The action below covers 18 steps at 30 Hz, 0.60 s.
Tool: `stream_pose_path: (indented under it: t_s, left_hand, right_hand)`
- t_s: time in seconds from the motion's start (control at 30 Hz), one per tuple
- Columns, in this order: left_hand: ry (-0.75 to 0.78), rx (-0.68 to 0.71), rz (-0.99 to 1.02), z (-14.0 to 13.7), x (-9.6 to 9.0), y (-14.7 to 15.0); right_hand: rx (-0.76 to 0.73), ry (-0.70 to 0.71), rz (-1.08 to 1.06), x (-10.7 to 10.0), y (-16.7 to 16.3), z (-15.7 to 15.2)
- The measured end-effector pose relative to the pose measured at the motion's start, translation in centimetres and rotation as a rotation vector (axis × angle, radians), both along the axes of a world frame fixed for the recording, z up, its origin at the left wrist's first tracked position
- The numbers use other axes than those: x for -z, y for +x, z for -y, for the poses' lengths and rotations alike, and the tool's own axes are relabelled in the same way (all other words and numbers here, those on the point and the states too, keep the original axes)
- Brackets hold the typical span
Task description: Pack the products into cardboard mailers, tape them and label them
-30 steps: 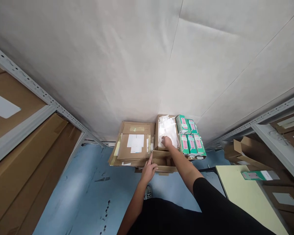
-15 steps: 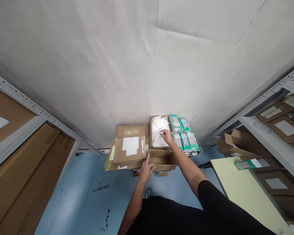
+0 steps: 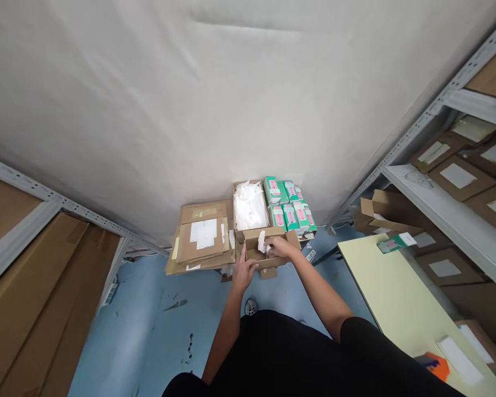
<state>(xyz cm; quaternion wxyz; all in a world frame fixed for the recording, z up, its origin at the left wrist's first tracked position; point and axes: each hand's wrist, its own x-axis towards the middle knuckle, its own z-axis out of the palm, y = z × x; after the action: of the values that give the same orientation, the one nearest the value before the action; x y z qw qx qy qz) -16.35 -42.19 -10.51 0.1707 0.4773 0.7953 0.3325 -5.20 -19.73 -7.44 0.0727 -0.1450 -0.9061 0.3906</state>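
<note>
A small open cardboard box [image 3: 254, 256] sits at the near edge of the stand before me. My left hand [image 3: 243, 271] holds its left front corner, the index finger stretched along the side. Inside the box's opening, my right hand [image 3: 279, 248] is closed on a white packet [image 3: 262, 241], thin and crumpled; part of it is hidden by the fingers. Just behind stands a larger carton [image 3: 234, 194], filled with a heap of similar white packets [image 3: 250, 207]. To its right are several green and pink boxes [image 3: 290, 214], packed in rows.
Flattened cardboard [image 3: 204, 212] lies stacked on the left. A pale yellow table [image 3: 380, 281] on the right bears a green box [image 3: 391, 243] and an orange tool [image 3: 438, 366]. Shelving with cartons [image 3: 49, 286] flanks both sides; a wall [image 3: 215, 99] rises behind.
My right hand has come from the carton of white packets down into the small box, bringing a white packet. The left hand stays at the box. The view has shifted to the right.
</note>
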Motion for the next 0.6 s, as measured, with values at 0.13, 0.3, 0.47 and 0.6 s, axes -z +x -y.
stream_pose_path:
  t_s: [0.13,0.3,0.47,0.6]
  left_hand:
    - [-0.004,0.021,-0.018,-2.7,-0.6,4.8]
    - [0.014,0.132,-0.033,-7.6,-0.5,11.1]
    - [0.075,0.324,-0.023,-14.4,0.1,18.0]
    - [0.074,0.553,0.011,-20.4,1.0,25.0]
  right_hand:
    - [0.117,0.031,-0.007,0.8,7.1,-1.4]
    - [0.409,0.064,-0.166,-0.1,17.5,-4.2]
    - [0.778,0.158,-0.233,-0.6,30.1,-6.4]
    - [1.066,0.168,-0.186,0.2,41.4,-6.5]
